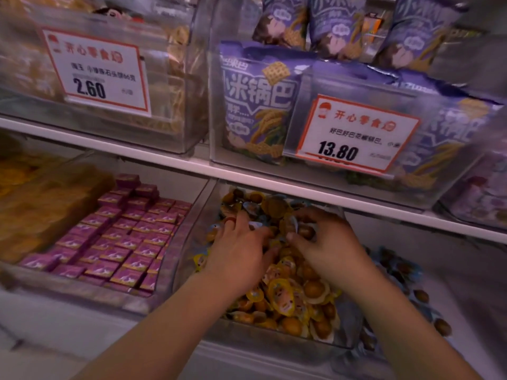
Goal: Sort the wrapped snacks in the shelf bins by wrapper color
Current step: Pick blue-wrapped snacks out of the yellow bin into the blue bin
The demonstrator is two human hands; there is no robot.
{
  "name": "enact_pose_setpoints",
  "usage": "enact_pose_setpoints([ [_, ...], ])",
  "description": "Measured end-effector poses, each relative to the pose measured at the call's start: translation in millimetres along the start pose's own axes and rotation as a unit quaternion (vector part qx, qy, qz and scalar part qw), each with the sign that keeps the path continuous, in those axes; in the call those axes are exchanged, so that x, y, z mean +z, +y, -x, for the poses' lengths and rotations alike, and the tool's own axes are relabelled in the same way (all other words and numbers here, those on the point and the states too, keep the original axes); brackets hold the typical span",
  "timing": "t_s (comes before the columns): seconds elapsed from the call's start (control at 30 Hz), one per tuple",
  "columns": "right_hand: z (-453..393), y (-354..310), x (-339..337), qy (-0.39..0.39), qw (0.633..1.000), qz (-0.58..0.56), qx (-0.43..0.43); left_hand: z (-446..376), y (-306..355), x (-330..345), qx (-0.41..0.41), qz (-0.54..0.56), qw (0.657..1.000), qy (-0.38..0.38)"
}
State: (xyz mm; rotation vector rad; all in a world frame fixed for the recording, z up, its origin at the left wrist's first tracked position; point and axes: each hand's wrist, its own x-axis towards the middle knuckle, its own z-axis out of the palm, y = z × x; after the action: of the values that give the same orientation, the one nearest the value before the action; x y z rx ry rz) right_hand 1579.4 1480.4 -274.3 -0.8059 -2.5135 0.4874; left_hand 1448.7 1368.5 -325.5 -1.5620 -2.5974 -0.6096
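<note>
Both hands are digging in the clear bin [192, 237]: blue-wrapped snacks [253, 208] are lying just beyond the left hand [241, 249], fingers spread flat, while the right hand [325, 239] is curling over the pile, its hold unclear.

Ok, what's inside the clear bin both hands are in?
The clear bin holds small round yellow-wrapped snacks at the front and blue-wrapped ones towards the back. The left hand and right hand cover the middle, so what's there is hidden.

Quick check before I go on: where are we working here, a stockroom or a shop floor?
Most likely a snack shop's sales floor. Printed price tags hang on clear shelf bins, purple snack bags face outward, and both hands, left hand and right hand, dig in a bin of small wrapped snacks.
</note>
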Motion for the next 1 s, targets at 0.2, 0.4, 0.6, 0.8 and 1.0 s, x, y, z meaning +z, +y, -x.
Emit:
enact_pose_setpoints([
  [0.2, 12.8, 5.1, -18.8, 0.038, 0.980, -0.166, 0.101, -3.5, 3.8, 1.2, 0.027, 0.058, 0.997, 0.045],
  [0.4, 37.1, 6.1, -26.9, 0.040, 0.980, -0.177, 0.085, -1.1, 16.5, -7.3, 0.089, 0.174, 0.980, 0.037],
  [0.6, 37.6, -2.1, -32.2, 0.019, 0.864, -0.457, 0.211, 7.4, 42.3, -19.1, -0.033, 0.398, 0.903, 0.155],
  [0.8, 45.4, -21.9, -24.0, -0.138, 0.571, -0.760, 0.276, 29.8, 52.1, -9.8, 0.087, 0.321, 0.931, 0.150],
  [1.0, 48.5, -26.8, -21.2, -0.021, 0.608, -0.733, 0.304, 44.5, 65.8, -9.0, 0.090, 0.491, 0.865, 0.052],
])
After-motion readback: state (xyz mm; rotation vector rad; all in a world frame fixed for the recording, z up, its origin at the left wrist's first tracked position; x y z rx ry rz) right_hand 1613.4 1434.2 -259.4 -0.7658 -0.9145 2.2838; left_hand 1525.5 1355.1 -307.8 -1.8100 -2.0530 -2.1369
